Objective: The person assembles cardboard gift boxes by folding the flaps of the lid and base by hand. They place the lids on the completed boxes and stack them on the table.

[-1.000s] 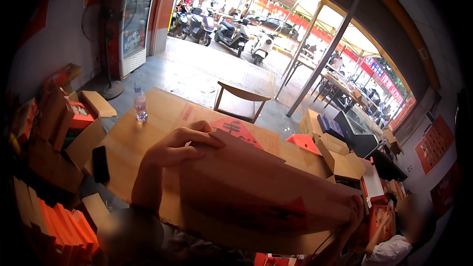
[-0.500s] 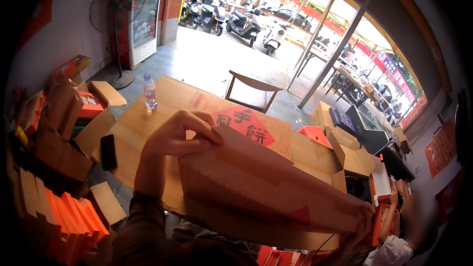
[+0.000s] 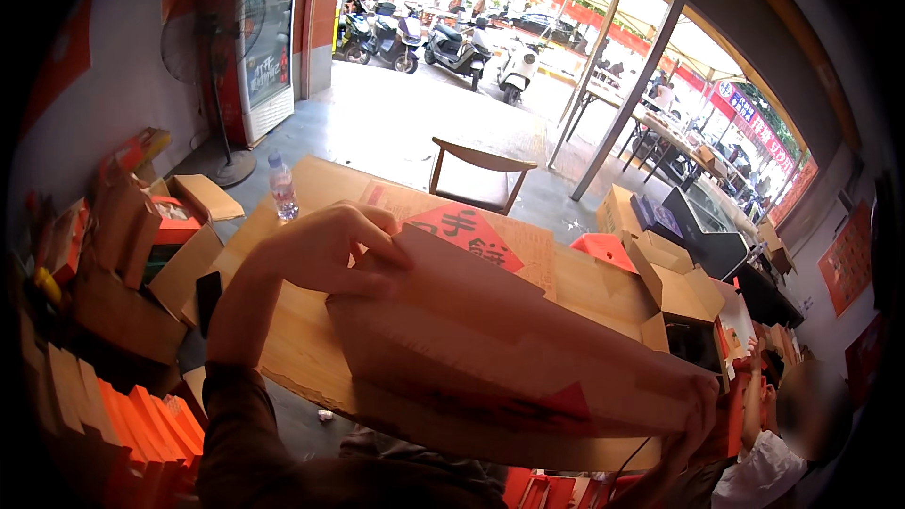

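A long brown cardboard carton [image 3: 490, 339] with a red diamond print is held up in front of me, tilted over the near side of the wooden table. My left hand [image 3: 341, 250] pinches its upper left corner between thumb and fingers. At the far right end, my right hand [image 3: 696, 415] is closed around the carton's edge. Behind it on the table lies a flat printed cardboard piece [image 3: 530, 243] with a red diamond and dark characters, partly hidden by the carton. Whether the held carton is folded flat or partly opened is hard to tell.
A water bottle [image 3: 283, 190] and a black phone [image 3: 208, 302] are on the table's left side. Open boxes [image 3: 184, 254] and orange-red boxes [image 3: 141, 419] crowd the left. An open carton [image 3: 693, 306] stands right, near another person [image 3: 764, 457]. A chair [image 3: 481, 174] stands beyond the table.
My left hand and the carton's left end have shifted slightly left. The view has tilted a little, and my left forearm now covers part of the phone.
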Available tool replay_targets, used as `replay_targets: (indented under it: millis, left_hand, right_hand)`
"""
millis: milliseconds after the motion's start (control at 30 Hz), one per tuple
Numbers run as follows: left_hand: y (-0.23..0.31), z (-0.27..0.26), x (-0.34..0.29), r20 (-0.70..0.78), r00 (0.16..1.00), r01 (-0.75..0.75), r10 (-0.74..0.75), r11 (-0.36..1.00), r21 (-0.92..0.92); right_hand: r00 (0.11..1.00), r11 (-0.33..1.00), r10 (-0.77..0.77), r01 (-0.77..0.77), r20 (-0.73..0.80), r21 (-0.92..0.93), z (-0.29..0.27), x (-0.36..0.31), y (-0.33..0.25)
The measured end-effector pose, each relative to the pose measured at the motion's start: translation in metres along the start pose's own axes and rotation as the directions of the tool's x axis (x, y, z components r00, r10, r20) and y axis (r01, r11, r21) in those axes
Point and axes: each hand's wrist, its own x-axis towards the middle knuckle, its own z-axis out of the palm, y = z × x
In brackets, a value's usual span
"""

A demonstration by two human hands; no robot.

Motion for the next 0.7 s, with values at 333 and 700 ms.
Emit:
replay_targets:
  millis: [333,700]
  left_hand:
    - [0.013,0.008,0.006,-0.085,0.991,0.112,-0.106,0.991,0.071]
    - [0.024,0.011,0.005,-0.117,0.991,0.087,-0.067,0.981,0.174]
  right_hand:
    - [0.997,0.994,-0.021,0.012,0.081,0.106,-0.01,-0.004,0.01]
    - [1.0,1.0,0.003,-0.003,0.016,0.006,0.001,0.0,-0.014]
